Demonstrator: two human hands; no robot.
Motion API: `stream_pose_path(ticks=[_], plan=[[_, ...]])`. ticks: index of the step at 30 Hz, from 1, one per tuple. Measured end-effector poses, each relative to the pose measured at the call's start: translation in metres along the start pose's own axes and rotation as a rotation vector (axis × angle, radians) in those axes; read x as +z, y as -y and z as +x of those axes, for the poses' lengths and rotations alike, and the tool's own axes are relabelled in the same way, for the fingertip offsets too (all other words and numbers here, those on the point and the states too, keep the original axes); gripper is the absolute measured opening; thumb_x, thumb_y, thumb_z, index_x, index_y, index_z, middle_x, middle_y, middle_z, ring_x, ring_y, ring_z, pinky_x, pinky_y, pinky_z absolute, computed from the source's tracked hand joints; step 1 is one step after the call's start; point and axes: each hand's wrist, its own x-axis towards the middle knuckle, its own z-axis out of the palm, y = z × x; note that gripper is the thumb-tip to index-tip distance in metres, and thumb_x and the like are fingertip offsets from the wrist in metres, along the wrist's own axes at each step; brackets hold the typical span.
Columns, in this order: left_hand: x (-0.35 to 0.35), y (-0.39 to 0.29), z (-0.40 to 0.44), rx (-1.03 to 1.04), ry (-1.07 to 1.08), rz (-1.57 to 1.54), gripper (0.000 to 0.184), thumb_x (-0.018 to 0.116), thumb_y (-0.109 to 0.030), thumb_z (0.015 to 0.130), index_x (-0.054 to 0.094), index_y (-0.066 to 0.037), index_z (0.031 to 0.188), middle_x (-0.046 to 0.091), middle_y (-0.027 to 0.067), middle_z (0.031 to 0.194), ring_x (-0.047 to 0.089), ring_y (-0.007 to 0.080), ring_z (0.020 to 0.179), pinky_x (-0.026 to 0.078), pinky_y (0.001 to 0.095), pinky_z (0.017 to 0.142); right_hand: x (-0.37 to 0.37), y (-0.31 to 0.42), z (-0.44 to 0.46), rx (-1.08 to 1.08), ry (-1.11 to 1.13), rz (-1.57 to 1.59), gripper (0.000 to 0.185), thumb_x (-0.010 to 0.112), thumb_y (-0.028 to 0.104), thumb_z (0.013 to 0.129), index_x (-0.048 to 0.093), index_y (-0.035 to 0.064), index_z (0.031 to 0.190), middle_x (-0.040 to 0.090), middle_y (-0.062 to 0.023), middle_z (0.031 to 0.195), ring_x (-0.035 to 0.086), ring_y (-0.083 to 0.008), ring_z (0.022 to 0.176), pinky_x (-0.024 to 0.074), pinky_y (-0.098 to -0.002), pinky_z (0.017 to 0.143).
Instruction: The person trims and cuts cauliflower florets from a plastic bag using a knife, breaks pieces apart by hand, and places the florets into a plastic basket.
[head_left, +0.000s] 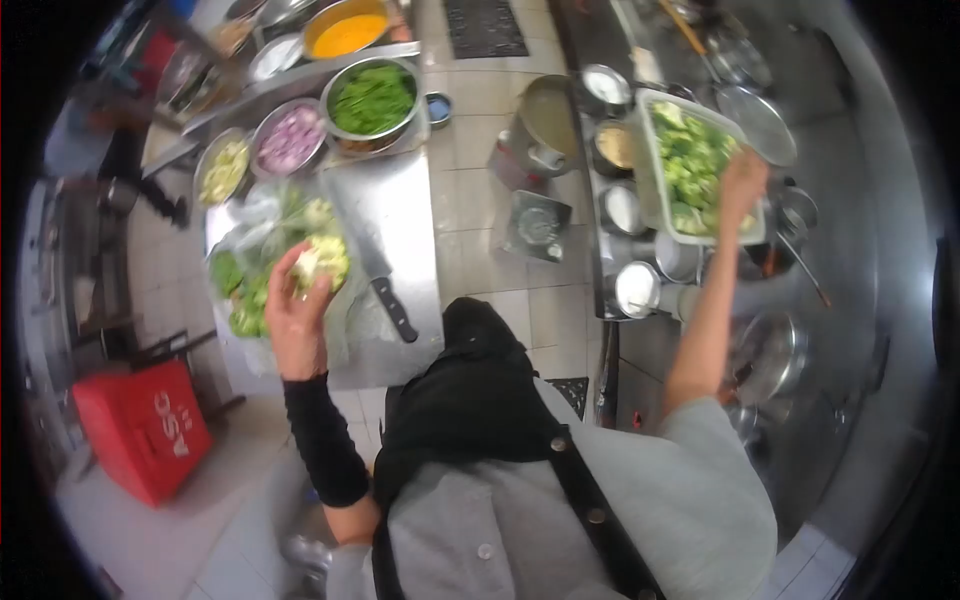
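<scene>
My left hand (297,310), with a black sleeve on the forearm, holds a pale green and white vegetable head (322,262) over the steel table (400,220). Beside and under it lies a clear plastic bag (250,235) with green vegetable pieces. A black-handled knife (390,300) rests to its right. On the other side, my right hand (742,185) is at the right edge of a white rectangular tub (650,185) filled with green florets (692,160). Its fingers are bent together; what they hold, if anything, is too small to tell.
Behind the bag stand bowls of leafy greens (372,100), chopped onion (290,140) and pale pieces (225,170). Small containers (622,208) line the right counter's edge. A large pot (548,120) stands between the counters. A red box (145,430) is lower left.
</scene>
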Motion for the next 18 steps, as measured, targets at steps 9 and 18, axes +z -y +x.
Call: stream_pose_path(ticks=[9, 18], plan=[[0.003, -0.010, -0.010, 0.190, -0.061, -0.097, 0.069, 0.075, 0.004, 0.095, 0.045, -0.001, 0.158, 0.055, 0.0187, 0.148, 0.060, 0.0251, 0.133, 0.052, 0.0359, 0.111, 0.022, 0.053, 0.016, -0.093, 0.175, -0.002, 0.029, 0.062, 0.018, 0.108, 0.075, 0.0041, 0.131, 0.075, -0.0227, 0.124, 0.070, -0.0398, 0.117, 0.0547, -0.0481, 0.100], [-0.024, 0.011, -0.039, 0.064, -0.172, -0.429, 0.055, 0.066, 0.000, 0.103, 0.047, 0.001, 0.155, 0.056, 0.0211, 0.151, 0.063, 0.0269, 0.134, 0.054, 0.0426, 0.112, -0.035, 0.395, -0.156, -0.090, 1.058, 0.979, 0.018, 0.069, 0.017, 0.102, 0.076, 0.0010, 0.106, 0.077, -0.0172, 0.093, 0.074, -0.0292, 0.080, 0.0575, -0.0405, 0.074]])
